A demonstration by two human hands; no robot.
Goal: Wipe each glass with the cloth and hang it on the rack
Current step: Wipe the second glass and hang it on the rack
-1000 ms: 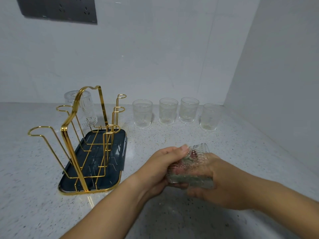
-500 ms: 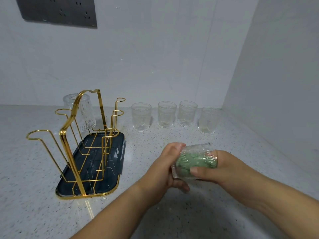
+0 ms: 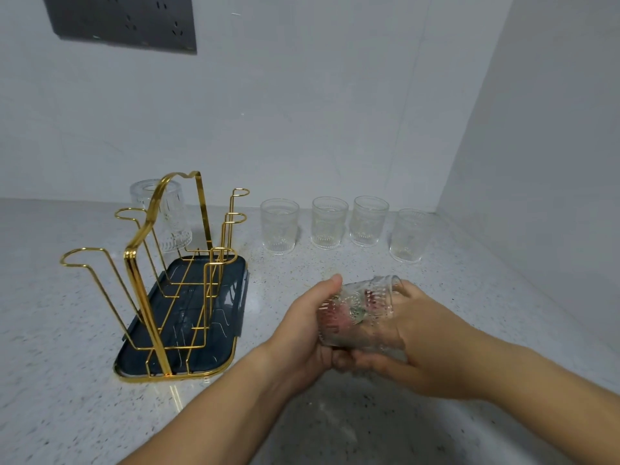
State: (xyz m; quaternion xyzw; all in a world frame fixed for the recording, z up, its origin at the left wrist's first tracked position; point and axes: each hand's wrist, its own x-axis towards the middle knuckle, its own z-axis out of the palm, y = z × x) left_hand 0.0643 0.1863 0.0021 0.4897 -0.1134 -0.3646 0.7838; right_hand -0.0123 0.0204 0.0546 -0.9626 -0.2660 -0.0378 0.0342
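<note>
Glass (image 3: 360, 312) on its side, held above the counter's (image 3: 50, 347) near edge | left hand (image 3: 303, 333) and right hand (image 3: 426, 344) both closed round it | four glasses (image 3: 280, 226) along back edge, open counter between | rack (image 3: 161, 273) at left, one glass (image 3: 169, 214) hung mouth-down.

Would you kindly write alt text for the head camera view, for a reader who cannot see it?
Two bare hands, the left hand and right hand, hold a patterned glass on its side above a speckled counter. Four upright glasses line the back wall, right of a gold wire rack with one glass hung upside down.
</note>
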